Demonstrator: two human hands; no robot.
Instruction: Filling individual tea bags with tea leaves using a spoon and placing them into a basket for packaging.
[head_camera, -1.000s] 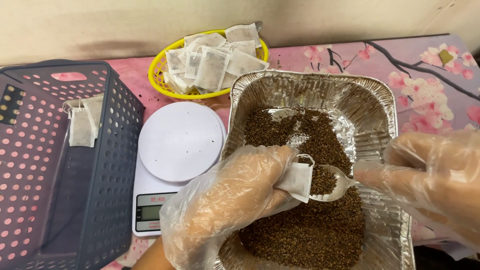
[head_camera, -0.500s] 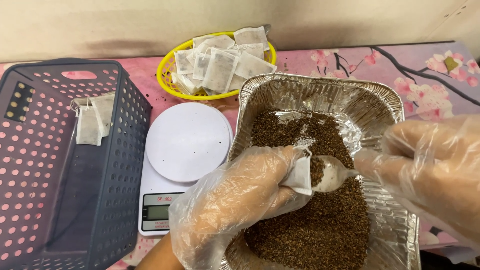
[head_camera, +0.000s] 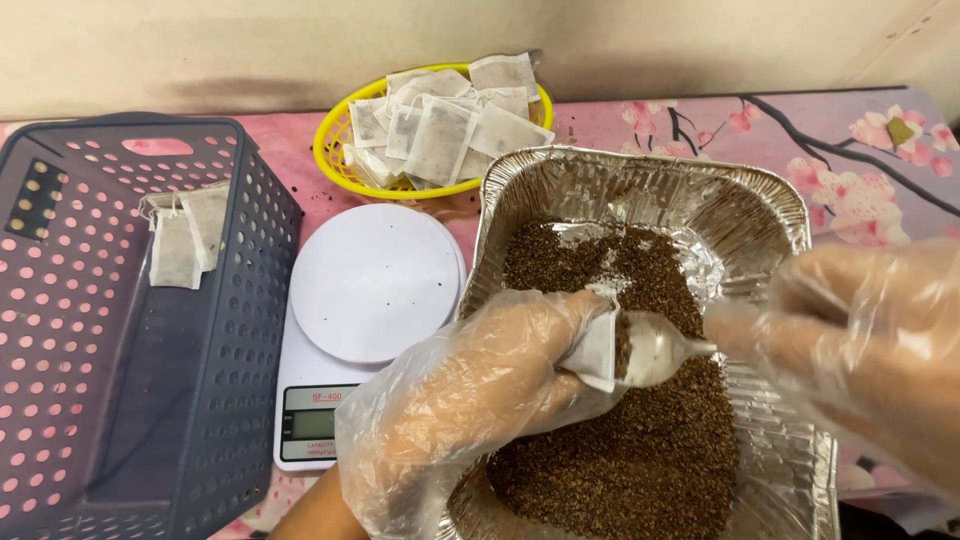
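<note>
Tea bag (head_camera: 598, 352) mostly hidden in left hand (head_camera: 480, 400); spoon (head_camera: 655, 348) handle obscured.

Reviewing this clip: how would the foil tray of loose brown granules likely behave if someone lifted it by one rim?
The foil tray looks thin and crinkled, so it would probably flex or buckle instead of staying stiff. The brown granules fill much of its floor, so it is likely heavy for such flimsy walls. Being loose, they would probably slide toward the low side and might spill.

A small white paper pouch (head_camera: 598, 350) is held open above the foil tray (head_camera: 760, 200). A clear plastic spoon (head_camera: 655, 347) tips dark granules at its mouth.
</note>
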